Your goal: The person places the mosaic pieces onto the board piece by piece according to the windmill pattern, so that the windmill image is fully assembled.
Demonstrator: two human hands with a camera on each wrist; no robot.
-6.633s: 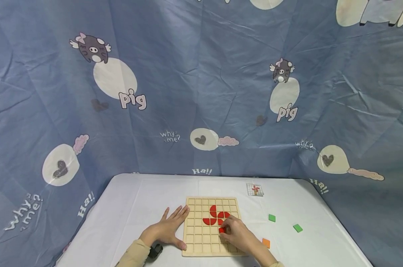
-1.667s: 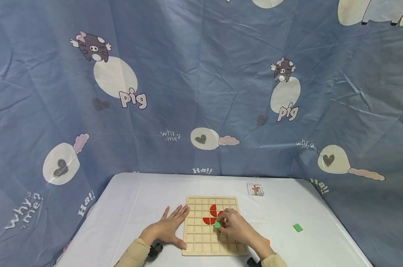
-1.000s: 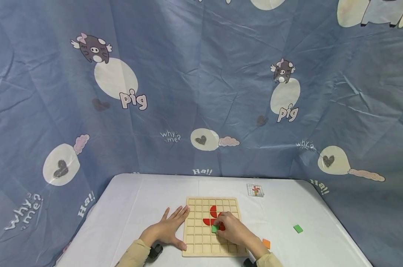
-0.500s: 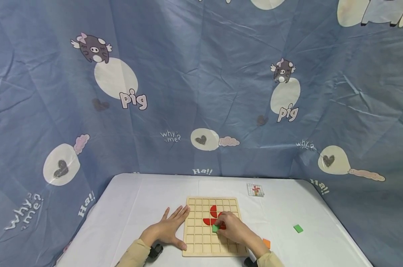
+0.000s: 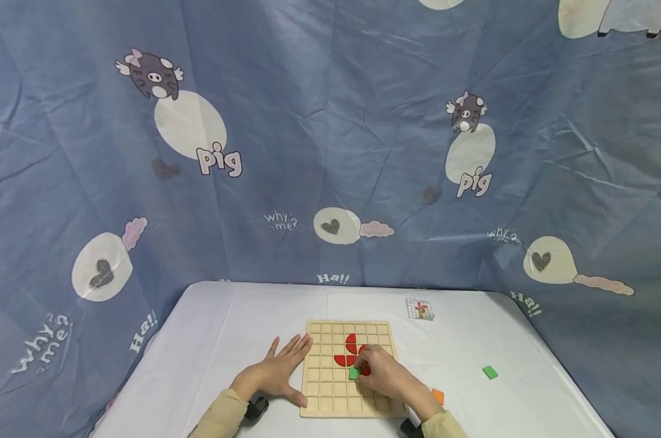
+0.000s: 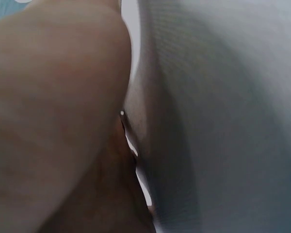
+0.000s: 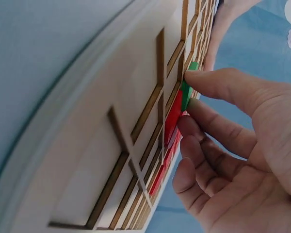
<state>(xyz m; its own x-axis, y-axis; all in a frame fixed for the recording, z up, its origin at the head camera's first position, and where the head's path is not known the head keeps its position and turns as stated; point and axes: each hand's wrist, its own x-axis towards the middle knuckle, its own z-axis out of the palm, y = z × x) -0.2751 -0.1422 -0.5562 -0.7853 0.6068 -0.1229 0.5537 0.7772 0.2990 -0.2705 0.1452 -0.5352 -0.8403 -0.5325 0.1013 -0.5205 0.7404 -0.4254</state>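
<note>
Now | right hand [image 5: 382,376] pinching green tile [image 5: 354,373] on grid board [image 5: 319,395] | left hand [image 5: 278,371] spread flat beside board

left hand [image 5: 278,372] lies flat with fingers spread; right hand [image 5: 382,377] pinches, fingers curled.

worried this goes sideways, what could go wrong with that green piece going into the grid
The right hand pinches the green piece on edge beside the red pieces, so it may jam on a grid rib or nudge them loose. The left hand only lies flat beside the wooden board, which could slide.
</note>
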